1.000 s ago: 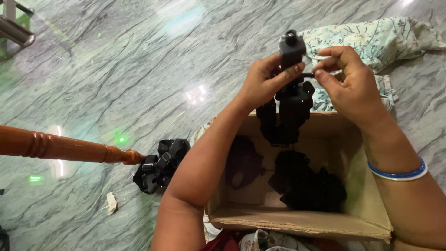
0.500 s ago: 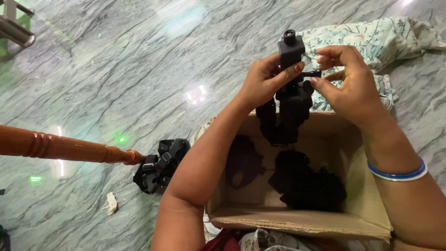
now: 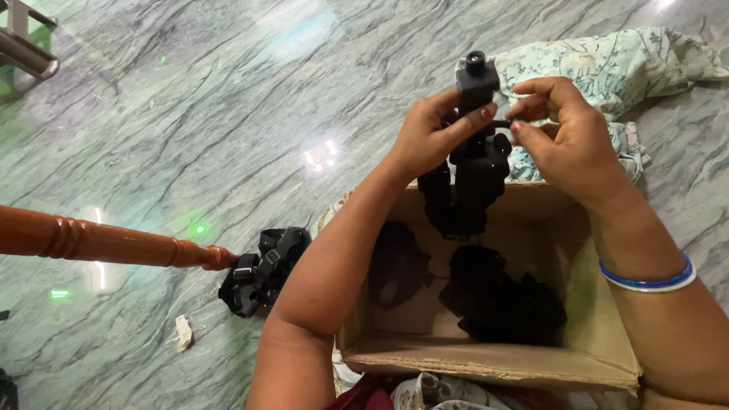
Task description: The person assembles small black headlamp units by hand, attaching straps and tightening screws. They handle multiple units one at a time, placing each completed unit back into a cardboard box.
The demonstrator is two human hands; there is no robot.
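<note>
My left hand grips a small black camera on a black strap mount, held up above an open cardboard box. The strap hangs down from it toward the box. My right hand pinches a small black screw or knob on the mount's right side with thumb and forefinger. A blue bangle sits on my right wrist. Inside the box lie more black strap mounts.
A turned wooden furniture leg reaches in from the left, over a black strap bundle on the marble floor. A floral cloth lies beyond the box. A small white scrap lies on the floor at lower left.
The camera and both hands have shifted very slightly; my right fingers keep working the small part at the mount's side. Nothing else has moved.
</note>
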